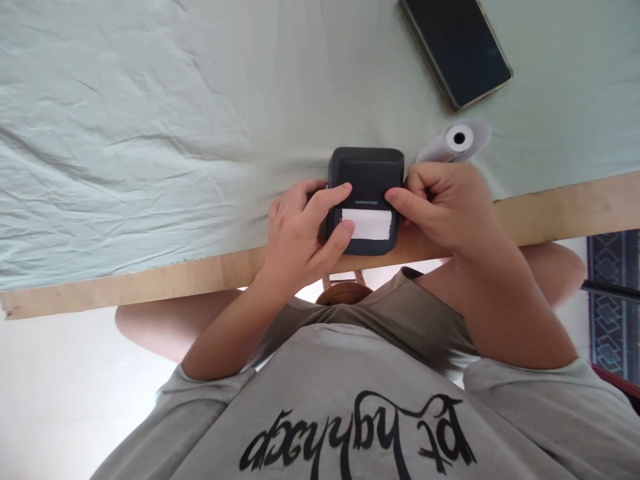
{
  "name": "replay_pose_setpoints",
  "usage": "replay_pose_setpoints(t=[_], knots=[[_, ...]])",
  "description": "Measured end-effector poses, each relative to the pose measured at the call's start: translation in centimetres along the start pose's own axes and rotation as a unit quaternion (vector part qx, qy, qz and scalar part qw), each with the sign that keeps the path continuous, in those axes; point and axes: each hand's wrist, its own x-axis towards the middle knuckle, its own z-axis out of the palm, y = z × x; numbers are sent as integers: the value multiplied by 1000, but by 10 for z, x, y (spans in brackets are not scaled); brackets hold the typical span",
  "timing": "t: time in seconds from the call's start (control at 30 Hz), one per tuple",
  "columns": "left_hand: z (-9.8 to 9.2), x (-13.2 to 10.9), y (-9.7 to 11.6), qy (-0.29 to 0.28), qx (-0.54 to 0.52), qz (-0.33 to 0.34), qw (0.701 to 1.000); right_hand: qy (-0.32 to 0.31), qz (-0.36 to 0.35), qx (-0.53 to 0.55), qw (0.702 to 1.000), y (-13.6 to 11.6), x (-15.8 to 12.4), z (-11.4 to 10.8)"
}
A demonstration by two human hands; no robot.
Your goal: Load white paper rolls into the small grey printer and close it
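Observation:
A small black thermal printer lies on the pale green cloth near the table's front edge. A short strip of white paper sticks out of its slot toward me. My left hand is wrapped around the printer's left side, with one finger on its lid and the thumb tip touching the paper's left end. My right hand is curled against the printer's right side, its thumb pressed on the lid near the slot.
A white paper roll lies just beyond my right hand. A dark phone rests face up at the far right. The wooden table edge runs below the cloth. My knees show under the table.

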Motion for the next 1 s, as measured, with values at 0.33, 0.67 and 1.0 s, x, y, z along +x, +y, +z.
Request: replay_pose_setpoints(t=[0.33, 0.67, 1.0], knots=[[-2, 0, 0, -7, -10, 3, 1000, -6, -43, 12, 999, 9, 0, 2], [-5, 0, 0, -21, -6, 2, 1000, -58, -44, 84, 994, 23, -6, -6], [-5, 0, 1, -25, -11, -4, 1000, -39, -37, 80, 995, 26, -8, -5]])
